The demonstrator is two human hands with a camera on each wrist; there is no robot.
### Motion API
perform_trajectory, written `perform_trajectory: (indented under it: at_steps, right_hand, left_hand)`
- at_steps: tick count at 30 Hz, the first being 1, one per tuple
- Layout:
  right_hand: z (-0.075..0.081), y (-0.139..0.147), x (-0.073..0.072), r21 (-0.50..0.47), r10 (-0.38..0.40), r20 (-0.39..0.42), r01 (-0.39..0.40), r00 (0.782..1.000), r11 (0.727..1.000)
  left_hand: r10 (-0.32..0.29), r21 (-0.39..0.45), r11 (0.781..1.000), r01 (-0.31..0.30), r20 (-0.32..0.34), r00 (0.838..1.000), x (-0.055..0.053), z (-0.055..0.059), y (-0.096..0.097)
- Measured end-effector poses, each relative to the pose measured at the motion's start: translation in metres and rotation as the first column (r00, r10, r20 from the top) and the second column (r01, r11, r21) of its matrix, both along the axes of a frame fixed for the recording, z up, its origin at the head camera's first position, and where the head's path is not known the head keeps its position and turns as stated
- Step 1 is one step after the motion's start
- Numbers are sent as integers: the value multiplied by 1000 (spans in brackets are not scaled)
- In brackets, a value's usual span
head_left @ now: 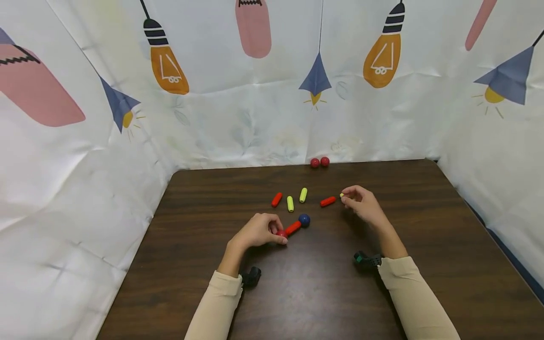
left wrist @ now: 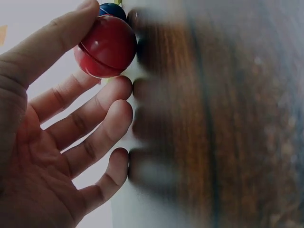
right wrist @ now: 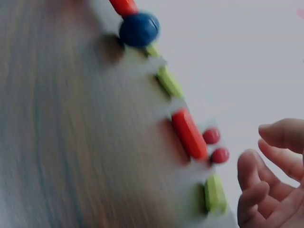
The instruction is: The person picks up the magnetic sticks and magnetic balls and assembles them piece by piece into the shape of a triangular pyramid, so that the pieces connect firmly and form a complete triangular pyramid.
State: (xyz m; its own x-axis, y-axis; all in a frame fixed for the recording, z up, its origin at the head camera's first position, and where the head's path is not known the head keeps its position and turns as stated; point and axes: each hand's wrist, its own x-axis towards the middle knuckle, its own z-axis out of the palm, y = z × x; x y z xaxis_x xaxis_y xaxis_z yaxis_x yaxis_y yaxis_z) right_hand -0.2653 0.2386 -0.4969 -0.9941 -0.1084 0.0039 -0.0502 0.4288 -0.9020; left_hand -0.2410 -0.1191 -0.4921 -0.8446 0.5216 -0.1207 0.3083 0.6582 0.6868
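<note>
My left hand (head_left: 262, 230) pinches a glossy red ball (left wrist: 107, 46) between thumb and fingers, low over the table; the other fingertips spread beside it. From that ball a red rod (head_left: 293, 228) runs to a dark blue ball (head_left: 304, 220), making one joined piece. My right hand (head_left: 360, 202) is farther back on the right, with a short yellow-green rod (right wrist: 215, 194) by its fingertips; only the rod's end shows in the head view. In the right wrist view, thumb and fingers (right wrist: 248, 166) stand apart with nothing between them. Just left of this hand lies another red rod (head_left: 328, 201).
Two more yellow-green rods (head_left: 290, 203) and one red rod (head_left: 276, 199) lie mid-table, beyond the left hand. Two red balls (head_left: 319, 162) sit at the far edge of the dark wooden table (head_left: 306, 302). A printed white curtain (head_left: 263, 113) hangs behind and along both sides.
</note>
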Motion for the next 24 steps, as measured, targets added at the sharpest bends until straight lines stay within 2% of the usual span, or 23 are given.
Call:
perform_trajectory:
  at_steps: [3, 6, 13, 20, 24]
  right_hand:
    - [-5, 13, 0, 18, -71, 11, 71, 997, 997]
    - [-10, 19, -1, 40, -101, 41, 99, 994, 994]
    - [-17, 22, -8, 121, -90, 70, 81, 994, 989]
    - [-16, 21, -10, 177, -111, 68, 98, 991, 979]
    - [-14, 23, -10, 200, -90, 105, 67, 990, 977]
  left_hand:
    - [-7, 1, 1000, 7, 7, 1000, 1, 0, 2]
    - [-16, 3, 1000, 16, -2, 1000, 3, 2, 3]
    - [-30, 8, 1000, 30, 11, 999, 4, 4, 7]
    - [-42, 32, 999, 41, 38, 998, 5, 5, 8]
    - [-41, 28, 999, 40, 42, 998, 5, 5, 6]
